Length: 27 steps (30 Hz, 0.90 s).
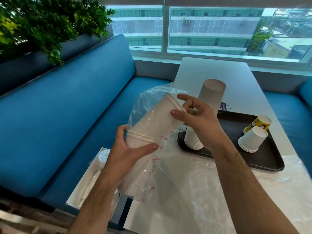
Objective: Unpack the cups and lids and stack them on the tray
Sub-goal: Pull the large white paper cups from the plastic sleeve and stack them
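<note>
Blue bench [67, 115] fills the 9 o'clock half of the view; plant [42, 26] above it at 11 o'clock. Window [211, 29] spans 12 to 2 o'clock.

White table [211, 71] runs from 6 o'clock up to 1 o'clock. A clear plastic sheet [211, 183] lies flat on its near end, at 5 o'clock.

Dark tray [236, 122] sits on the table at 3 o'clock. On it:
- tall stack [209, 102] of white cups, upside down, upright, at the tray's 9 o'clock end, partly hidden by the right hand;
- short stack [253, 138] of white cups, upside down and tilted, at the tray's 3 o'clock side;
- yellow cup [258, 124] just behind the short stack, touching it or nearly so; cannot tell which.

White box [87, 181] at 7 o'clock, beside the table edge, on the bench; white lids [103, 157] in it, mostly hidden by the left forearm.

Cup sleeve [152, 122] at centre: a nested row of white cups, tilted, held above the table edge, partly inside a clear bag [152, 166] with red print.

Left hand [128, 149] clasps the sleeve's lower end through the bag, thumb across the front. Right hand [197, 120] pinches the top cup's rim between thumb and forefinger; other fingers loosely spread.
</note>
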Motion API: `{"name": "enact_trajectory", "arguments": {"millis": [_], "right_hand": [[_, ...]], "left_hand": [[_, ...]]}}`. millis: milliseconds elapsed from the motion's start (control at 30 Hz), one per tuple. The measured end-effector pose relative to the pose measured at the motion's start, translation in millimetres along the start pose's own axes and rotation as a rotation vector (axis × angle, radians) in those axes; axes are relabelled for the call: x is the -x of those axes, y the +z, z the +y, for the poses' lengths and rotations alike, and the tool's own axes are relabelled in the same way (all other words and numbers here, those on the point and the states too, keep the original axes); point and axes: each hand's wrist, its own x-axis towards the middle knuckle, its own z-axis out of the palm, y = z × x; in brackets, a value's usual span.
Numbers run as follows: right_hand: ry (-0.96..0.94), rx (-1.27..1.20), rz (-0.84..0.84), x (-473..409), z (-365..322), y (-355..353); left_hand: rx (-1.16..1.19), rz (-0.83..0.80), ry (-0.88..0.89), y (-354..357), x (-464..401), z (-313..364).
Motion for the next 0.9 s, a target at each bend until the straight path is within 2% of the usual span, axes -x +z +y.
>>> {"name": "enact_trajectory", "arguments": {"millis": [100,200,433,500,633,767,900], "right_hand": [[0.069,-0.073,-0.048,1.6,3.1,-9.2],[0.131,-0.062,-0.210,5.3,5.3,-21.0],[0.259,0.332,-0.442,13.6,2.6,-31.8],[0.275,0.408,-0.422,14.1,2.9,-25.2],[0.239,0.405,-0.336,16.5,6.5,-10.8],[0.167,0.322,-0.253,20.3,6.0,-1.5],[0.233,0.205,-0.265,24.3,7.3,0.0]], "left_hand": [[0.050,0.019,0.006,-2.9,-1.1,-1.9],[0.066,0.033,0.010,-5.6,-1.3,-3.2],[0.176,0.055,0.015,-7.4,-0.1,-0.6],[0.195,0.036,0.024,-5.4,1.3,1.7],[0.206,0.001,0.030,-0.1,4.2,4.0],[0.233,-0.002,0.036,0.8,4.6,4.1],[0.249,0.000,0.047,-2.0,4.1,3.8]]}}
